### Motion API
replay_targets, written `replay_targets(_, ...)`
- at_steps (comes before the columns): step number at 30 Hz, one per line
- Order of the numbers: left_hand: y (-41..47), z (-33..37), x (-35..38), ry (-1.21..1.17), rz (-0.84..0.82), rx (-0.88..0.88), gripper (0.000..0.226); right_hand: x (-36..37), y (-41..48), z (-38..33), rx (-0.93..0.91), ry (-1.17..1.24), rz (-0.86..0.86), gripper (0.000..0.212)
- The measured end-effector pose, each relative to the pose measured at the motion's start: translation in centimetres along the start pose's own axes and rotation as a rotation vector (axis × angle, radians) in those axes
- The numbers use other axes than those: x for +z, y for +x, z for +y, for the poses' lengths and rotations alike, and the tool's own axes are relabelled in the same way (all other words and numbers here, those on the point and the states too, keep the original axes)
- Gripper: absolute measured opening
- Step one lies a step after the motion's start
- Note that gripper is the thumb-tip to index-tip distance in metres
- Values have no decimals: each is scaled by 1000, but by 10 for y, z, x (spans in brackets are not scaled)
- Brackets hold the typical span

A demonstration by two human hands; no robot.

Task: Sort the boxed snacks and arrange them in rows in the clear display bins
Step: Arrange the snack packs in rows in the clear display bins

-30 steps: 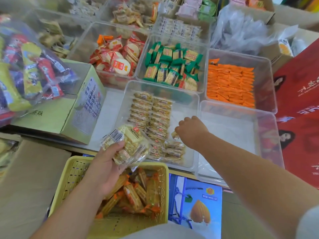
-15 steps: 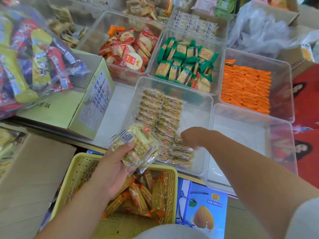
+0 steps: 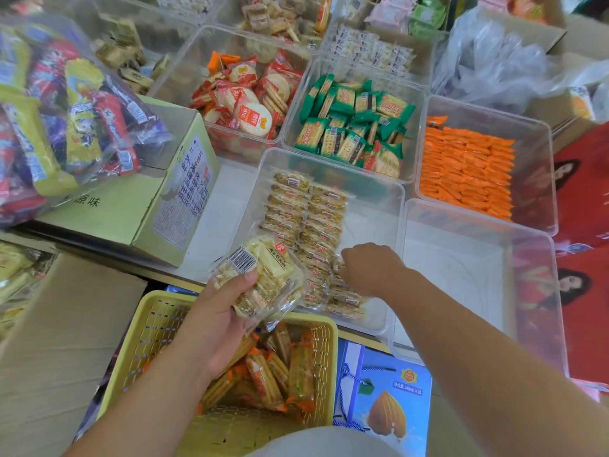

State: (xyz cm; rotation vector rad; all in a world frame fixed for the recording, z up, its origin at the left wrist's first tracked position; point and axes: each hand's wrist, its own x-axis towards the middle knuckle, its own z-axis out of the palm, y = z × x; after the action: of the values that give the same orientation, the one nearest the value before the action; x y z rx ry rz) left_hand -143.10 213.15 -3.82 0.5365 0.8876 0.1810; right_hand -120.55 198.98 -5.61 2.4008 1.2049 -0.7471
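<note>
Here the left hand [image 3: 224, 328] sits at lower centre of the frame, palm up. Its fingers [image 3: 244, 280] and thumb are curled round a stack of clear-wrapped snack packs [image 3: 263, 275], one of them showing a barcode label. The stack is held above the far edge of a yellow basket [image 3: 155, 324], just in front of the near left corner of the middle clear bin [image 3: 375, 196].

The right hand [image 3: 370, 268] reaches into that bin from the lower right, knuckles up, at the near end of the rows of packs [image 3: 306, 222]. Its fingers point down among the packs and are hidden by the back of the hand, so I cannot tell whether they hold one. The rows, two side by side, fill the left part of the bin from its far wall towards the near wall.

The basket holds loose packs with orange ends [image 3: 280, 374]. To the right of the middle bin stands another clear bin [image 3: 478, 232]. Behind them, a row of bins holds red rice-cracker packs [image 3: 250, 103], green cracker packs [image 3: 356, 127] and orange packs [image 3: 468, 173] lying in tidy rows.

At the left of the frame a pale green carton [image 3: 131, 212] rests on the counter [image 3: 217, 206], with a clear bag of mixed snacks [image 3: 66, 110] lying on top of it. A blue box with an almond picture [image 3: 385, 407] lies at lower right of the basket.
</note>
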Motion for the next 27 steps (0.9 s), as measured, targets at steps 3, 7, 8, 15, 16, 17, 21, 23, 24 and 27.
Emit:
replay_targets(3,-10,-3,2,57,-46,2,84,-8,-38,-8,-135,496,131,39)
replay_targets(7,-20,-11,4,153,-97,57,60,-12,-94,-28,-230,1062,294,27)
replay_targets(8,-24,-13,6,196,-107,67,66,-11,-104,-34,-244,1121,308,27)
replay_targets(15,-54,-30,17,358,-108,139,89,5,-144,-60,-157,1229,329,52)
replay_targets(16,-58,-31,17,378,-101,148,92,7,-147,-63,-152,1254,314,54)
replay_targets(17,-62,-32,16,388,-95,158,93,9,-151,-65,-148,1282,295,55)
replay_targets(21,-74,-32,11,394,-117,144,99,15,-159,-73,-131,1334,236,46)
replay_targets(23,-77,-32,9,341,-130,128,89,16,-163,-76,-130,1394,196,42)
replay_targets(24,-77,-31,9,296,-136,122,80,15,-164,-76,-132,1434,169,39)
replay_targets(27,-78,-29,7,195,-117,121,75,12,-167,-73,-184,1546,91,30)
